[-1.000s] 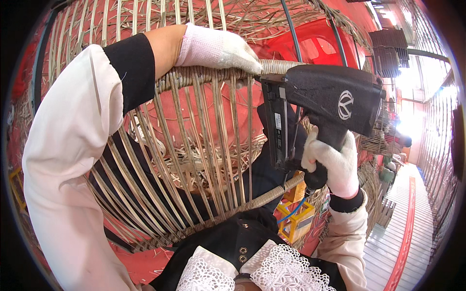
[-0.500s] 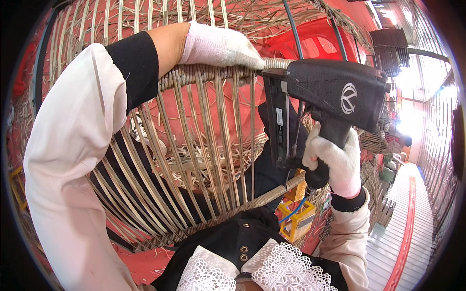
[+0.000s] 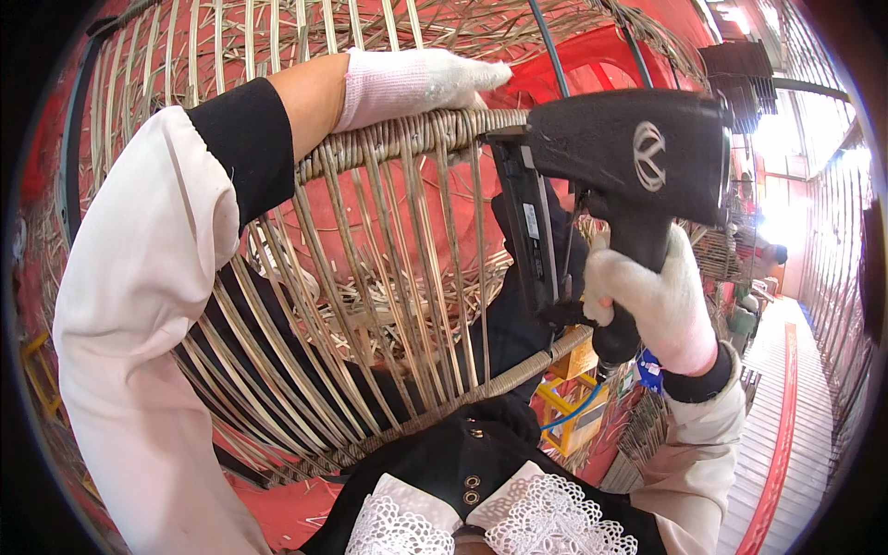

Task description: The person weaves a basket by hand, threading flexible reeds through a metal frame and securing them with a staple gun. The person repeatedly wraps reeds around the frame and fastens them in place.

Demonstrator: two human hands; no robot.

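A black air-powered nail gun (image 3: 592, 139) is in my right hand (image 3: 652, 296), whose white-gloved fingers wrap its handle. Its long magazine (image 3: 529, 222) slants down beside the handle. The gun's nose sits close to a wrapped wicker rail (image 3: 398, 139); I cannot tell whether they touch. My left hand (image 3: 430, 85), also in a white glove, lies along the top of that rail with its fingers stretched towards the gun. Rattan strands (image 3: 407, 268) run from this rail down to a nearer wrapped rail (image 3: 499, 381), which lies against my lap.
Cut strands (image 3: 388, 319) litter the red floor (image 3: 430, 208). A yellow crate-like frame (image 3: 578, 416) and a blue air hose (image 3: 578, 407) are beside my right forearm. Dark metal bars (image 3: 550, 46) stand beyond the rail. Stacked frames and a pale walkway (image 3: 754, 425) lie to the right.
The nail gun's body has tipped up slightly and shifted left, while my right hand has moved a little right. My left fingers have lifted from the rail's end and moved slightly back.
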